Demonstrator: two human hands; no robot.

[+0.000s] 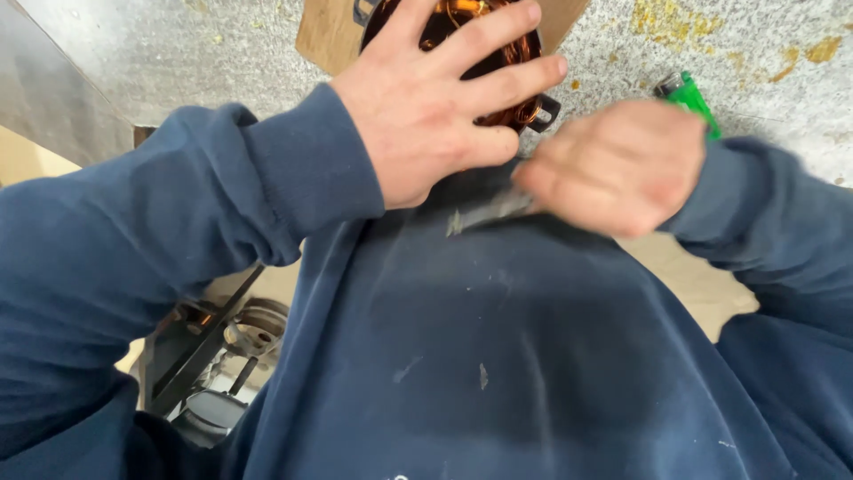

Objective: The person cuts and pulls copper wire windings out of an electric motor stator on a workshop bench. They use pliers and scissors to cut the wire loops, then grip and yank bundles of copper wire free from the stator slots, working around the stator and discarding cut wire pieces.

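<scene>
My left hand [426,116] lies flat and open, fingers spread, on top of a round motor stator with copper windings [498,62], pressing it down. The stator sits on a brown board [324,40] at the near edge of the grey speckled worktop [675,44], close against my chest. One black mounting lug of the stator [544,111] sticks out just below my fingertips.

My right hand [617,164] is closed into a fist beside the stator, blurred. A thin metal blade [489,212] comes out of the fist on the thumb side and lies across my dark blue sweatshirt [498,356]; what tool it belongs to I cannot tell. A green lighter [691,98] lies on the worktop just behind my right hand, touching or nearly so.

Yellow stains [684,18] mark the worktop towards the far right. Below the worktop's left edge, down on the floor, metal machine parts [235,347] are visible past my left sleeve.
</scene>
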